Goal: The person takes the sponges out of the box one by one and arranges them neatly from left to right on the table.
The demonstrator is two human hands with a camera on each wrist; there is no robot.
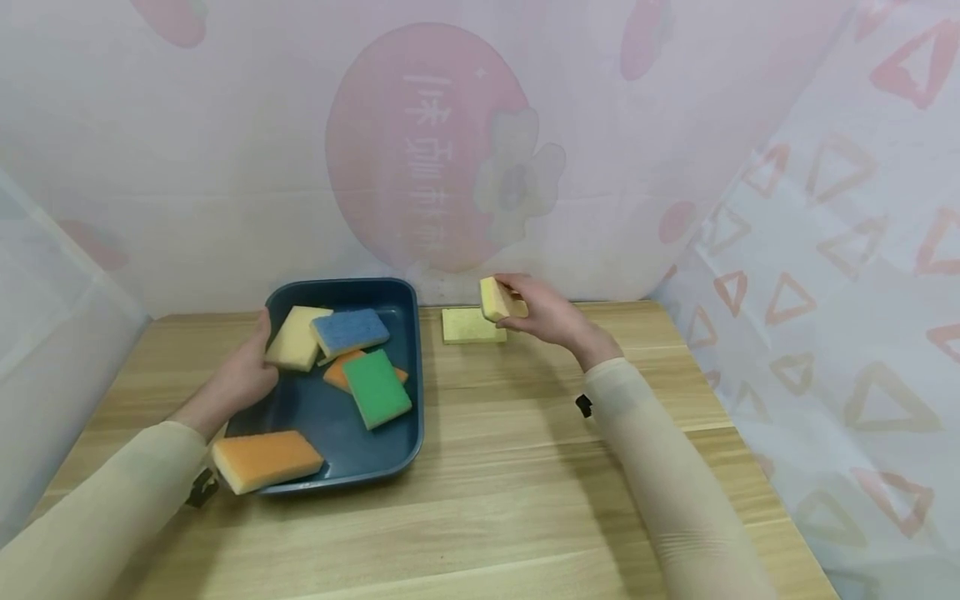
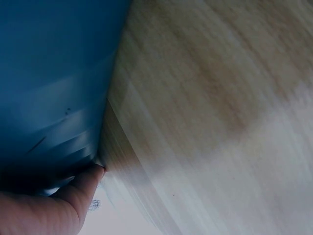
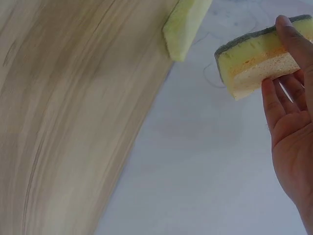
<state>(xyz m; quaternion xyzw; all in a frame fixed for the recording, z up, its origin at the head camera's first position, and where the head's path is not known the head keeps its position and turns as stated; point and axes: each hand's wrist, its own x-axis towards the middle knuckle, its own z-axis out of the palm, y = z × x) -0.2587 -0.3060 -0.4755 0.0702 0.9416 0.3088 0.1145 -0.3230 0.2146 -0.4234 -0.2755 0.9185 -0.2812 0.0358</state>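
My right hand pinches a yellow sponge above the back of the table. In the right wrist view the thumb lies on the dark scouring layer of that sponge, and fingertips press its pale side. Just below it, a flat yellow sponge lies at the table's back edge. At the left side of a dark blue tray, my left hand grips the rim, with some fingers hidden. Inside the tray lie a pale yellow sponge, a blue sponge and a green sponge over an orange one.
Another orange-topped sponge rests across the tray's front left corner. The wooden table ends at a printed cloth wall behind, and more cloth rises along the right side.
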